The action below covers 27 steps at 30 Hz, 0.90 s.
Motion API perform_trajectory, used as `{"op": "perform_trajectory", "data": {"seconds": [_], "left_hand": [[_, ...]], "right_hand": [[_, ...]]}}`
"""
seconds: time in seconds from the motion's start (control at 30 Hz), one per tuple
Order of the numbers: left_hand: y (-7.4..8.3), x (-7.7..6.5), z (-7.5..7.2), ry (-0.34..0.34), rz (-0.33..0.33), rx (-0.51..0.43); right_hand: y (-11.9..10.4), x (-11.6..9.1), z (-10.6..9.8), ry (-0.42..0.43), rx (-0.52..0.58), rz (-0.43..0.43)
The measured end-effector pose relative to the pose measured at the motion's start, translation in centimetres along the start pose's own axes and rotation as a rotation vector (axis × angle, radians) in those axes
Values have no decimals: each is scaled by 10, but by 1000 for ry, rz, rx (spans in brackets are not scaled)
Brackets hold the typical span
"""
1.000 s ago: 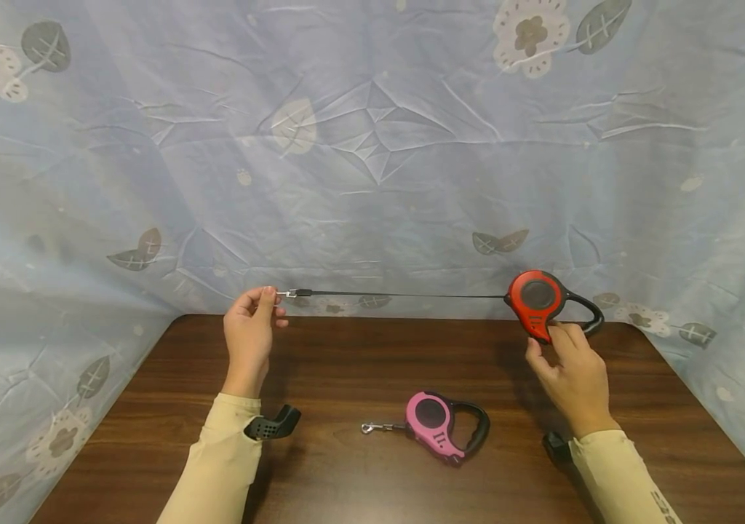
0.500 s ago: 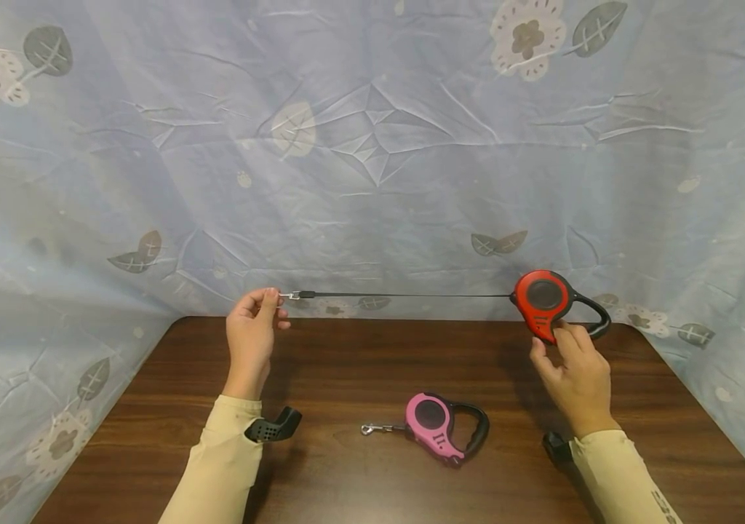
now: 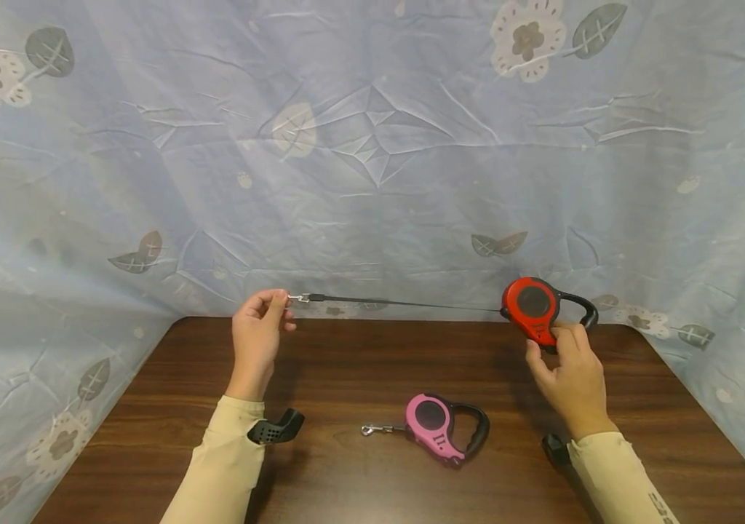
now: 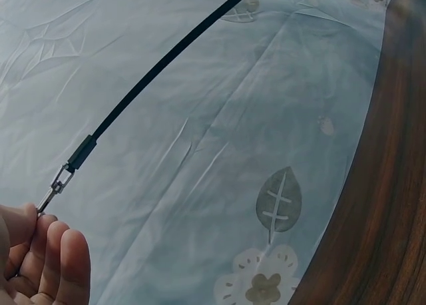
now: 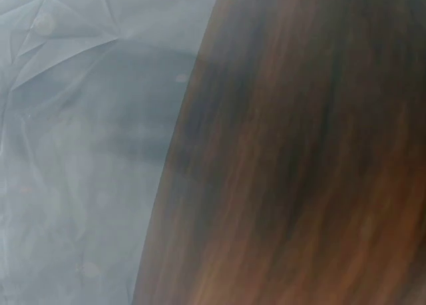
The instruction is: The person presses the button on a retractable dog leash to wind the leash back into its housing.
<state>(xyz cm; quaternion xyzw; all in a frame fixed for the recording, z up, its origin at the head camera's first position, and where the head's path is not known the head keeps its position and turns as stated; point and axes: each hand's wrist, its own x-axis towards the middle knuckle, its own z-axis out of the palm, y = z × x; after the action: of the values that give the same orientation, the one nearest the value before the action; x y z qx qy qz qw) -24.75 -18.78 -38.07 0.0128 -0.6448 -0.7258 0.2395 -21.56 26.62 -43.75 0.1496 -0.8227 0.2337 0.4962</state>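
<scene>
My left hand pinches the metal snap clip between thumb and fingertips, above the back left of the table. From the clip a black leash strap runs out to the right, sloping slightly down, into a red retractable dog leash. My right hand holds that leash by its lower end, and the black loop handle points right. The left wrist view shows the clip at the thumb tip and the strap bowing a little. Neither hand nor leash appears in the right wrist view.
A pink retractable dog leash lies on the brown wooden table, its own clip to the left. A pale floral cloth hangs right behind the table's back edge. Black wrist mounts sit on both sleeves.
The right hand has shifted slightly left with the red leash, which is lower now. The left hand has edged right with the clip. The strap's exposed length is shorter, and it now slopes.
</scene>
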Motion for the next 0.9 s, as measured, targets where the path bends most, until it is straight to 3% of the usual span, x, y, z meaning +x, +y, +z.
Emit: {"op": "perform_trajectory", "data": {"seconds": [0.9], "left_hand": [[4,-7,8,-81,21,99]], "right_hand": [[-4,5,3,62,-33,-74]]}}
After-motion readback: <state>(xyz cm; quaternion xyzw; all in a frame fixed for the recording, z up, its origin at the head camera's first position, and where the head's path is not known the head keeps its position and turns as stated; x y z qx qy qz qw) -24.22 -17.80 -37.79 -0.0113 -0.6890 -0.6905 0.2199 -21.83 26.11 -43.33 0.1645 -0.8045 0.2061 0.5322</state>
